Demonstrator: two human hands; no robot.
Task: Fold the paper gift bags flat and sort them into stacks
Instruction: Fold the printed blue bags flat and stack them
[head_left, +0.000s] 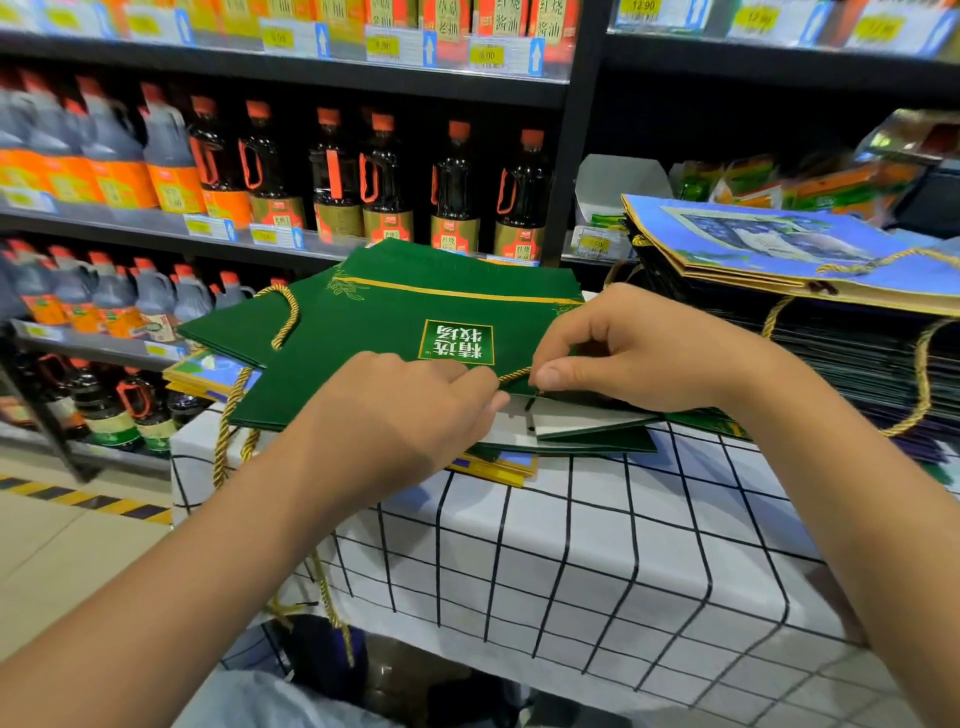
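A flat green gift bag (395, 312) with a gold stripe and a white-lettered label lies on top of a small pile of green bags on the checked table. A gold cord handle (515, 375) runs along its near edge. My left hand (410, 410) and my right hand (618, 348) both pinch this cord, one at each end of the short visible stretch. Below the bag's near edge a white inner panel (571, 421) shows. To the right stands a tall stack of flat blue-printed bags (779, 249) with gold cords.
The table wears a white cloth with a black grid (571, 545). More blue bags (208, 374) stick out under the green pile at the left. Store shelves of soy sauce bottles (384, 176) rise right behind the table. Gold cords (228, 431) hang over the table's left edge.
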